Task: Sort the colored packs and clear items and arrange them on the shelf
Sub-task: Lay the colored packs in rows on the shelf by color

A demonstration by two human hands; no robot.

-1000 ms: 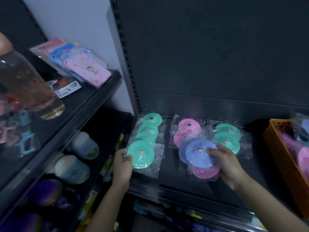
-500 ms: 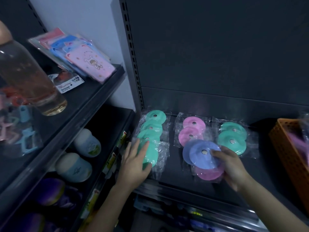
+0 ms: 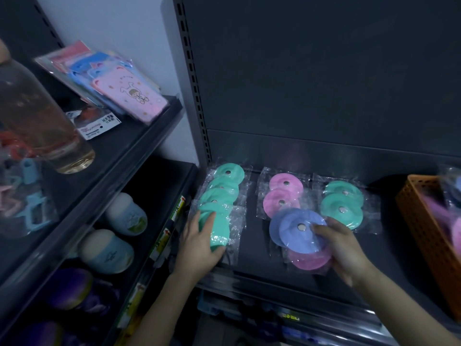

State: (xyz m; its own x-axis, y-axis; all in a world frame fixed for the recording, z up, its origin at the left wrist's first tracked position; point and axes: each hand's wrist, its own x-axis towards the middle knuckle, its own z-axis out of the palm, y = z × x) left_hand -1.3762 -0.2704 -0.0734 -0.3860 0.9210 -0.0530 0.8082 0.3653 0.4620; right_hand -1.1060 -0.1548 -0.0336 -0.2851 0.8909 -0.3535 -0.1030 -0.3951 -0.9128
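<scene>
On the dark shelf (image 3: 254, 245) lie plastic-wrapped discs in columns. A row of teal packs (image 3: 228, 174) runs down the left side. My left hand (image 3: 197, 248) grips the front teal pack (image 3: 220, 236) of that row, fingers on top and thumb at its near edge. In the middle column are pink packs (image 3: 282, 198). In front of them my right hand (image 3: 344, 248) holds a blue pack (image 3: 294, 231), which lies over another pink pack (image 3: 309, 263). Two more teal packs (image 3: 343, 206) lie to the right.
An orange basket (image 3: 419, 221) with more packs stands at the shelf's right end. The left shelving carries a clear bottle (image 3: 37, 121), flat pink and blue packs (image 3: 124, 93) and, one level down, domed containers (image 3: 109, 250). The shelf's back panel rises behind the discs.
My left hand has brought its teal pack down onto the front of the teal row and now lies over it. My right hand has stayed on the blue pack.
</scene>
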